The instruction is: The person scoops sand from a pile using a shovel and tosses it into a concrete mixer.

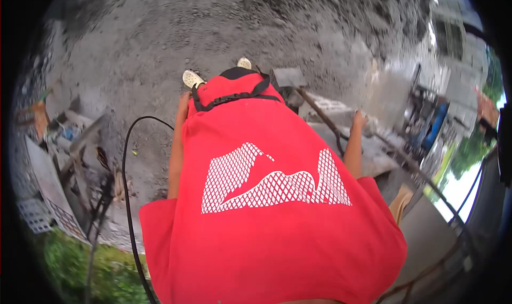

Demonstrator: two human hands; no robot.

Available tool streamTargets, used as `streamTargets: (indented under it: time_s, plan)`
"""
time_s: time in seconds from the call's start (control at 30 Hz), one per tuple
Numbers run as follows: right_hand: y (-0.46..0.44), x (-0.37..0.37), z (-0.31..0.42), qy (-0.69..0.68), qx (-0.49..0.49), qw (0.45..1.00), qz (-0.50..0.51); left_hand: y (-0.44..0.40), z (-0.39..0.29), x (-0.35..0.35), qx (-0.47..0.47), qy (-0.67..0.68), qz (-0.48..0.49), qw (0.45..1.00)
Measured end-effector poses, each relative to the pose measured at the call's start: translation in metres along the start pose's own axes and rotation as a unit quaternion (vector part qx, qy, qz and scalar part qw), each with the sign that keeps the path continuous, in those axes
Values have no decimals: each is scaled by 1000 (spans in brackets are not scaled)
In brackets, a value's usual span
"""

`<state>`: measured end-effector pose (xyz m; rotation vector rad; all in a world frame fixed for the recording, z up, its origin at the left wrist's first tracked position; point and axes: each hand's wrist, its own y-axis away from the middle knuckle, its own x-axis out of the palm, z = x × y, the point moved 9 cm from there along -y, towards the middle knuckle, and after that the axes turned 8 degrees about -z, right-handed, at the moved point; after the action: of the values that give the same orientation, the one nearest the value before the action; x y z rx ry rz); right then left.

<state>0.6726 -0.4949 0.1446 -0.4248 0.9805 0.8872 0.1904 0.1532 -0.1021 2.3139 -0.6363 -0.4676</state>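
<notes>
A red shirt (266, 160) with a white mesh-like print fills the middle of the view. Black straps with a buckle (226, 98) cross its lower part at the waist. Beside the waist, on the left of the view, is my left hand (184, 102); its fingers are mostly hidden against the red cloth. My right hand (359, 120) is held out to the right, near grey slabs and a rusty bar (322, 112). It is small and blurred, so its grip cannot be made out.
Pale shoes (192, 79) stand on grey, gravelly ground (133, 53). A black cable (126, 176) curves down the left side. Boards and scrap (72, 138) lie at the far left. A blue machine part (434, 125) and a long pipe (413, 165) are at the right.
</notes>
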Motion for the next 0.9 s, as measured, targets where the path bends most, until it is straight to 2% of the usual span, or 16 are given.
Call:
streamTargets:
  time_s: [0.03,0.07,0.13,0.2,0.27,0.37,0.43,0.5,0.6,0.63,0.73,0.9]
  plan:
    - [1,-20,-11,48,-51,997,-25,64,-1,16,12,-84,27,996]
    - [-12,-131,-19,94,-75,991,-62,134,-8,34,28,-167,54,984]
    - [-1,-132,-39,95,-64,992,-50,144,-9,27,-74,-82,12,994]
    - [0,-144,-55,100,-23,993,-50,141,-10,43,-143,-129,26,981]
    - [-1,-156,-75,100,-34,994,-33,151,-9,64,-220,-174,40,959]
    - [46,-162,-54,63,15,996,-55,143,-58,97,-192,-226,55,953]
    - [54,-170,-79,95,-41,992,-73,142,-72,136,-172,-282,83,940]
    - [72,-180,-67,50,-59,991,-107,121,-76,166,-144,-319,111,930]
    - [89,-212,-47,2,-85,983,-163,101,-106,216,-5,-299,135,944]
    - [96,-222,-41,-3,-96,978,-185,96,-120,231,16,-304,155,940]
    - [117,-236,-20,201,-89,954,-201,111,-170,285,-30,-348,163,923]
    - [140,-233,-42,193,-33,946,-258,91,-185,349,-57,-370,222,901]
